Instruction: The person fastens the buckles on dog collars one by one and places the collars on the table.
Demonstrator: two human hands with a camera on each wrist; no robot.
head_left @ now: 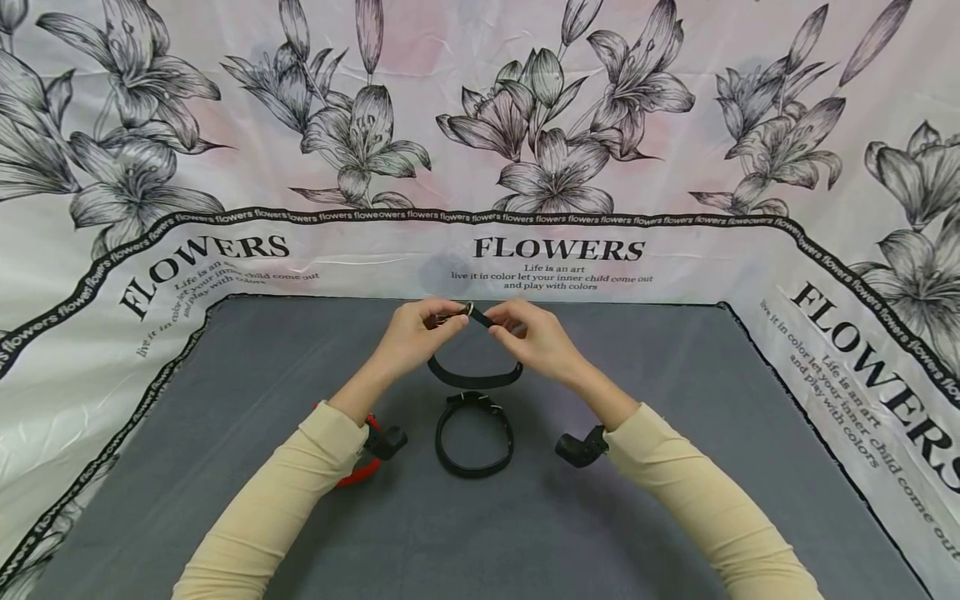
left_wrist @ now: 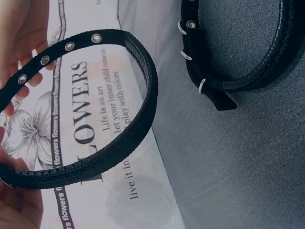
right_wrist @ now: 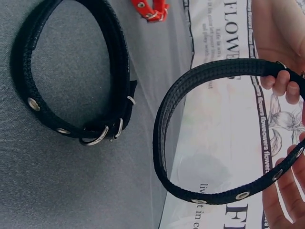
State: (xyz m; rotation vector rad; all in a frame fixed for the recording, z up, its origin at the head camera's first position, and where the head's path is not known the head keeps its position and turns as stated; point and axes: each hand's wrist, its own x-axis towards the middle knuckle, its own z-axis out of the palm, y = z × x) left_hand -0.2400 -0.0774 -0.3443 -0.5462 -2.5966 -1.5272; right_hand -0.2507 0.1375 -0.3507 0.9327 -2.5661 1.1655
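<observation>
My left hand (head_left: 411, 336) and right hand (head_left: 542, 342) hold a black dog collar (head_left: 476, 381) up between them, its loop hanging towards me. The left fingers pinch the metal buckle end, partly hidden by them. My right fingers pinch the tail of the strap, which has a row of silver eyelets (left_wrist: 70, 46). Its two ends come together between the hands. Nearer me, a second black collar (head_left: 474, 472) lies on the grey cloth as a ring, its strap through the buckle and metal loops (right_wrist: 97, 137).
A red collar (head_left: 360, 476) lies to the left, partly hidden under my left wrist. Grey cloth (head_left: 660, 375) covers the table. Behind it and at both sides stands a white flower-printed sheet (head_left: 420, 250). A black camera sits on each wrist.
</observation>
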